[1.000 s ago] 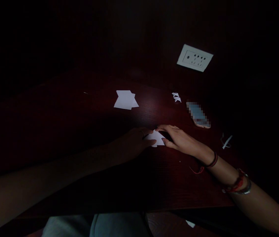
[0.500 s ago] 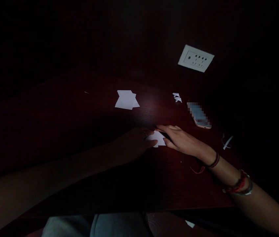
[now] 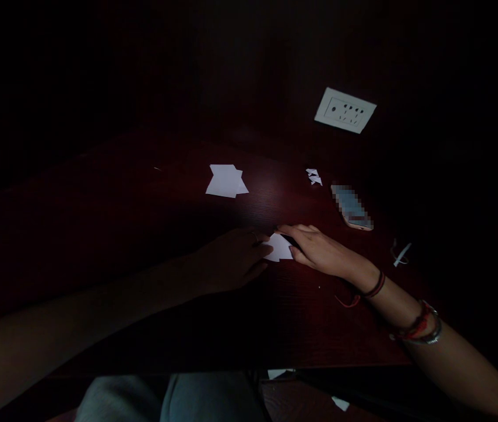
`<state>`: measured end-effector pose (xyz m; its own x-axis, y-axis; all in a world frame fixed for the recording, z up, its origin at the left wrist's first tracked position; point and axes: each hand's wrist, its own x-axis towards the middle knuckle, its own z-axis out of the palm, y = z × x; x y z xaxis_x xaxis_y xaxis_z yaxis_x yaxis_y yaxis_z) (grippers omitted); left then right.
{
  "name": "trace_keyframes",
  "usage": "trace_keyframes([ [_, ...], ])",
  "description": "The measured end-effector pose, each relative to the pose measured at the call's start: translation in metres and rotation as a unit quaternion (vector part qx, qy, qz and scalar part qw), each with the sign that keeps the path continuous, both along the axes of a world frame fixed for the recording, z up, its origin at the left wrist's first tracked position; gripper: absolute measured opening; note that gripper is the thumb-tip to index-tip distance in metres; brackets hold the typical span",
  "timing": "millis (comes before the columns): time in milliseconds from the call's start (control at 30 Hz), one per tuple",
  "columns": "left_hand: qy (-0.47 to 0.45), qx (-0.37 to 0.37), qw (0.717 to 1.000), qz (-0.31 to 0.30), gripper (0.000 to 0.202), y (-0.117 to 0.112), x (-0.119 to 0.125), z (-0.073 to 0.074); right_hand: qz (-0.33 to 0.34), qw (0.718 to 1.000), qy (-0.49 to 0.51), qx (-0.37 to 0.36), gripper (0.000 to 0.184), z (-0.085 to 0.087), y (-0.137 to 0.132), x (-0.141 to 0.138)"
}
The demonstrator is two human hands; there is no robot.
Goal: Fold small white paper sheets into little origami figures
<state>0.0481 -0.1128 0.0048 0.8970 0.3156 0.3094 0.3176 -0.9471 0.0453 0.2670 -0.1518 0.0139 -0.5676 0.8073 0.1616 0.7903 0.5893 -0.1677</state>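
Observation:
A small piece of folded white paper [image 3: 278, 249] lies flat on the dark red table, pointed at its top. My left hand [image 3: 237, 255], in shadow, reaches it from the left with outstretched fingers touching its left part. The left thumb is apart from the paper, lower down. From the right, my right hand [image 3: 319, 249] holds the paper against the table, its fingers at the top corner and its thumb at the right edge. Fingers cover parts of the paper's edges.
Overlapping white paper pieces [image 3: 224, 180] lie farther back. Small folded paper bits [image 3: 314, 176] and a phone [image 3: 351, 207] are at the right, near a white strip [image 3: 402, 255]. A socket plate [image 3: 346, 110] is on the wall. White scraps [image 3: 340, 403] show below the table edge.
My left thumb has come off the paper and moved down and left. The left fingers have shifted slightly on it. My right hand stays at the paper; the view has tilted a little.

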Motion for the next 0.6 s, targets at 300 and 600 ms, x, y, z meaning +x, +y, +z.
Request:
trace_keyframes([
  [300, 0.006, 0.024, 1.000, 0.016, 0.023, -0.005, -0.001, -0.002, 0.006, 1.000, 0.016, -0.007, 0.044, 0.001, 0.000, 0.000],
  [600, 0.008, 0.026, 1.000, -0.008, 0.024, -0.014, 0.004, -0.004, 0.004, 1.000, 0.014, -0.008, 0.044, -0.001, 0.001, 0.000],
])
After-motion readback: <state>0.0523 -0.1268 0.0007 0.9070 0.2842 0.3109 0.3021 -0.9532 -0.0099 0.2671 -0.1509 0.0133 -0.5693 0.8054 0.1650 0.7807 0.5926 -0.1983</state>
